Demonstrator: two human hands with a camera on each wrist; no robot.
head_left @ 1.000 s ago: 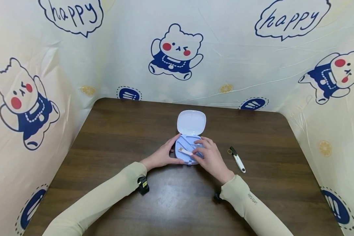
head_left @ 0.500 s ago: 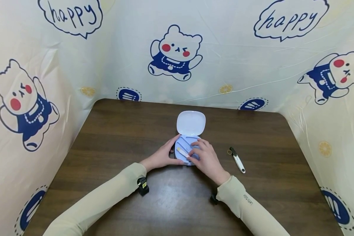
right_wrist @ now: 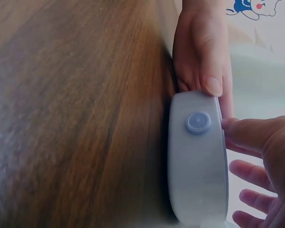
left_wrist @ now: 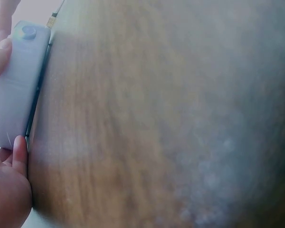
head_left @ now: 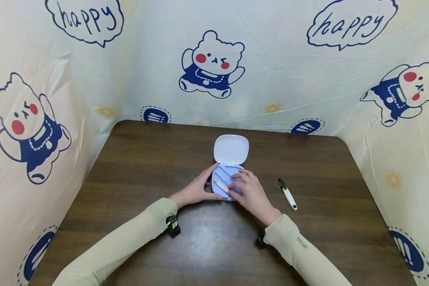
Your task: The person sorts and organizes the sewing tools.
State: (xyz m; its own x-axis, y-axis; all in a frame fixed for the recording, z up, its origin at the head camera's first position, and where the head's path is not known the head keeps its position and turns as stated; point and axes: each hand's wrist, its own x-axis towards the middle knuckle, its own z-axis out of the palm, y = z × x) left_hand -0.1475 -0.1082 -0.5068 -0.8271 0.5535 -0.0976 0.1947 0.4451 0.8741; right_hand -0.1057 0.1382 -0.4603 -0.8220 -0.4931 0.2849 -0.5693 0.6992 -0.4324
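An open, light blue compartment case [head_left: 226,171] lies on the table, its whitish lid [head_left: 231,149] tipped back on the far side. Around the case's left side, my left hand [head_left: 196,188] holds it, thumb at the near edge. My right hand [head_left: 252,192] is over the right half, with thumb and index finger pinching a small white plug-like piece [head_left: 221,185] with a yellowish end. This piece lies slanted along the tray's diagonal slots; its near end is hidden by the fingertips. In the right wrist view, a round button [right_wrist: 198,122] shows on the case's front.
To the right of the case lies a slim black-and-white tool [head_left: 288,195] with a small ring at its far end. The dark wooden table [head_left: 157,159] is enclosed by a printed cloth [head_left: 271,79] at the back and sides.
My right hand has shifted slightly left and toward me, bringing the white piece left and into line with the diagonal slots. My left hand keeps its hold on the case.
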